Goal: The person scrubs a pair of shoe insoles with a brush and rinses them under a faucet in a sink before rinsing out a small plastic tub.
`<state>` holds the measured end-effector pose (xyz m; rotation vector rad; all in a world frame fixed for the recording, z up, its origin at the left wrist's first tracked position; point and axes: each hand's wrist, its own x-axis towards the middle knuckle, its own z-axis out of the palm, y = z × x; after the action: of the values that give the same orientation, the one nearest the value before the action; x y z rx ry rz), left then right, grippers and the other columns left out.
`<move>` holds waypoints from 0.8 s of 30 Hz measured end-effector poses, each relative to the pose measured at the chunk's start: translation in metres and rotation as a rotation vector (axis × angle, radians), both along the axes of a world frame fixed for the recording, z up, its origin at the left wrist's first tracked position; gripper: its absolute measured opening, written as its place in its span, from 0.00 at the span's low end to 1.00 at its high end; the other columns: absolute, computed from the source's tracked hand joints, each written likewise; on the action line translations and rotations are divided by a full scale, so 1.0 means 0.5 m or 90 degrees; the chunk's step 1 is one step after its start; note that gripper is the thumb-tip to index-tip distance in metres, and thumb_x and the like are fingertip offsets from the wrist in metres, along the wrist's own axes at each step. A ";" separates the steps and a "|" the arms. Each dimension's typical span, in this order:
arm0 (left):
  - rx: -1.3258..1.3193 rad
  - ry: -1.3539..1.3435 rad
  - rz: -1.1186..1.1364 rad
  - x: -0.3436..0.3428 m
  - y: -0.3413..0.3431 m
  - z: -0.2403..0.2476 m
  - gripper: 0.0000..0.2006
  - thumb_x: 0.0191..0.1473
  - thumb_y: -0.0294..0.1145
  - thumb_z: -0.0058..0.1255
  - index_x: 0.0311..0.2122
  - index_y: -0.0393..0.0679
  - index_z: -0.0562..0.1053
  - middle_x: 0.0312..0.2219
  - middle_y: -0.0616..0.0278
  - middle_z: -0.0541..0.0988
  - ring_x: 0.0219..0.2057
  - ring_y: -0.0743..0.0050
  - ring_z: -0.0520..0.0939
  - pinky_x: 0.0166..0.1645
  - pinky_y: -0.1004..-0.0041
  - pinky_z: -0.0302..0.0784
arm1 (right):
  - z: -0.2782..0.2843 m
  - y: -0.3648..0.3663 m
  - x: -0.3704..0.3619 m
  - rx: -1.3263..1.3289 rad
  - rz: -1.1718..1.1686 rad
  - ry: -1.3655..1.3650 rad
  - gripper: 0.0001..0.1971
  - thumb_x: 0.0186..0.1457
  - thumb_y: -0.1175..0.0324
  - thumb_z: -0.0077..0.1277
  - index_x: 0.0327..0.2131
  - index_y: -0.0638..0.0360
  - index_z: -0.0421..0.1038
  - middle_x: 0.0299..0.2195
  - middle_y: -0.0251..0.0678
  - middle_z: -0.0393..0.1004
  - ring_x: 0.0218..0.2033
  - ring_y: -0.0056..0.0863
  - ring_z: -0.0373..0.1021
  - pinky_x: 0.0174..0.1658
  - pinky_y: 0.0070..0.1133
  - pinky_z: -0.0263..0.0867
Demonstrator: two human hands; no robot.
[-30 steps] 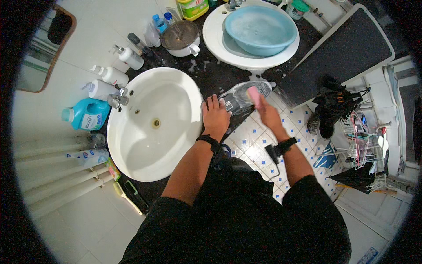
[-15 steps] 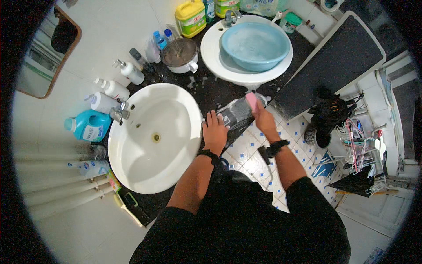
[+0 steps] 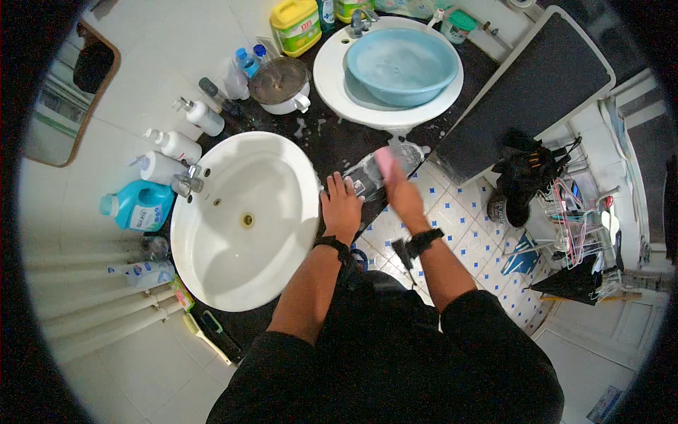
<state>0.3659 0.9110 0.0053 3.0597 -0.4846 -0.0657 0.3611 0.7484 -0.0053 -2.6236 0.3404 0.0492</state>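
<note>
Soapy dark piece point(image 3: 369, 173) lies on the bench point(image 3: 339, 152), between the near left basin point(image 3: 286, 233) and the floor, just short of the far basin point(image 3: 328, 79). The left hand point(image 3: 342, 215) stays on its near left end, flat, with its fingers slightly spread. The right hand point(image 3: 406, 201), blurred by motion, has its fingers closed around a pink block point(image 3: 385, 162), which has moved leftward along the piece in the last half second, from close to its far right end to about its middle. That suggests a rubbing stroke that works along the length rather than on one spot, with the left hand steadying the other end.

From large to small, the floor point(image 3: 452, 219) is pale tile with small blue squares. The bench is dark and smooth, with white suds scattered across it. Both basins are oval, white and glossy. In the far one sits a round blue tub point(image 3: 406, 92), apparently plastic, holding cloudy, foamy water. The dark piece is flat and long, streaked with wet foam; whether it is cloth or something stiffer I cannot tell. The pink block looks straight-edged and matt, perhaps a sponge. Smallest is a pale square mark point(image 3: 359, 186) beside the left fingers.
</note>
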 end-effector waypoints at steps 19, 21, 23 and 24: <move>-0.023 -0.015 -0.030 0.001 0.004 -0.007 0.28 0.53 0.45 0.45 0.55 0.39 0.61 0.57 0.48 0.56 0.58 0.50 0.56 0.56 0.55 0.57 | -0.021 -0.104 -0.013 -0.010 0.023 0.023 0.25 0.57 0.61 0.39 0.57 0.52 0.48 0.30 0.54 0.73 0.30 0.51 0.71 0.33 0.44 0.65; -0.034 -0.005 -0.029 -0.002 0.006 -0.013 0.27 0.53 0.45 0.46 0.55 0.39 0.61 0.58 0.48 0.55 0.59 0.50 0.55 0.56 0.54 0.57 | 0.013 -0.119 0.017 -0.006 -0.050 -0.055 0.22 0.57 0.63 0.37 0.54 0.55 0.51 0.29 0.54 0.73 0.30 0.53 0.70 0.33 0.43 0.65; -0.032 -0.022 -0.019 -0.002 0.007 -0.017 0.28 0.54 0.46 0.45 0.55 0.39 0.61 0.58 0.48 0.56 0.59 0.50 0.56 0.56 0.54 0.57 | 0.050 -0.052 0.031 0.044 -0.107 -0.018 0.19 0.57 0.64 0.38 0.51 0.56 0.53 0.28 0.55 0.73 0.30 0.54 0.70 0.33 0.45 0.65; -0.032 -0.023 -0.026 -0.003 0.000 -0.011 0.28 0.54 0.46 0.45 0.55 0.39 0.61 0.58 0.48 0.56 0.59 0.50 0.56 0.56 0.54 0.57 | 0.037 -0.028 0.030 0.057 -0.122 0.013 0.18 0.56 0.63 0.38 0.50 0.54 0.54 0.28 0.55 0.72 0.30 0.55 0.70 0.33 0.46 0.65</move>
<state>0.3646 0.9112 -0.0003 3.0069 -0.5420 -0.0008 0.3762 0.7343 0.0135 -2.4924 0.5817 0.0254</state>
